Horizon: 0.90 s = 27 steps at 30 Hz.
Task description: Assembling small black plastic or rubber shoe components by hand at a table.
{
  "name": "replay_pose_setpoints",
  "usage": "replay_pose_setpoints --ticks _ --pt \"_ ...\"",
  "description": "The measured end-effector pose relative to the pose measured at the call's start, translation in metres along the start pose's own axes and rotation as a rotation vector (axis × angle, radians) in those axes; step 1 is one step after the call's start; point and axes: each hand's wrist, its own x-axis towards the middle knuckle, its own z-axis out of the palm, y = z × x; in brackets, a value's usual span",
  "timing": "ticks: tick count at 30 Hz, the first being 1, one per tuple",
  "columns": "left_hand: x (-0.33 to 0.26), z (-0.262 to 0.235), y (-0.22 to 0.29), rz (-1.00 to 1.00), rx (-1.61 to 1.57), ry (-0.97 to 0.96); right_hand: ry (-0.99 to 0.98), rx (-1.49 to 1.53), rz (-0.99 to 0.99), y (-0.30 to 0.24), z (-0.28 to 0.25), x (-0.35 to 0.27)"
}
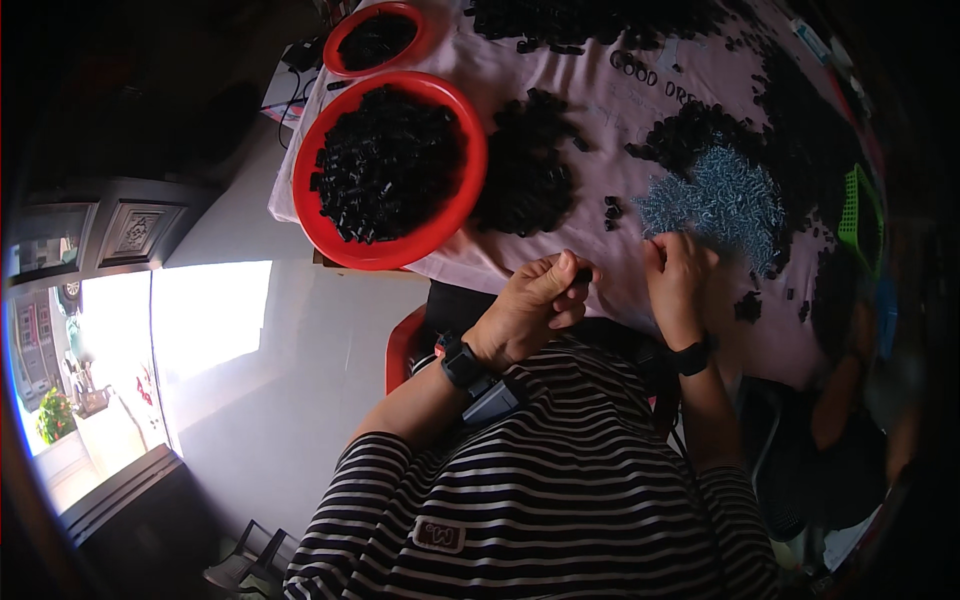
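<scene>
My left hand [535,305] is closed, thumb against the fingers, with a small black plastic piece [584,276] between the fingertips, above the table's near edge. To its right, my right hand [680,272] has its fingers curled together at the near left edge of a heap of bluish silver screws [725,200]. Whatever those fingertips hold, if anything, is hidden. Several black pieces stand in a short row [612,213] just left of the screws. A loose pile of black pieces [530,170] lies farther left, beside a red basin [478,150] full of more.
A pink printed cloth [610,150] covers the table. Behind the large basin stands a smaller red basin [418,22] with black pieces. More black heaps [600,18] lie at the far side and right. A green basket [860,220] sits at the right edge, near another person's arm [838,400].
</scene>
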Motion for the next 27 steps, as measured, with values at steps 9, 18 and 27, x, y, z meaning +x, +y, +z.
replay_pose_setpoints --ticks 9,18,27 --pt "-0.007 0.008 0.012 -0.033 -0.185 0.095 0.05 0.071 -0.043 -0.003 -0.013 -0.002" --pt "-0.005 0.003 0.018 0.02 -0.193 -0.065 0.003 0.104 -0.043 -0.009 -0.01 0.0" --pt "-0.009 0.007 0.022 0.025 0.017 0.043 0.043 0.088 -0.055 -0.001 -0.002 -0.007"
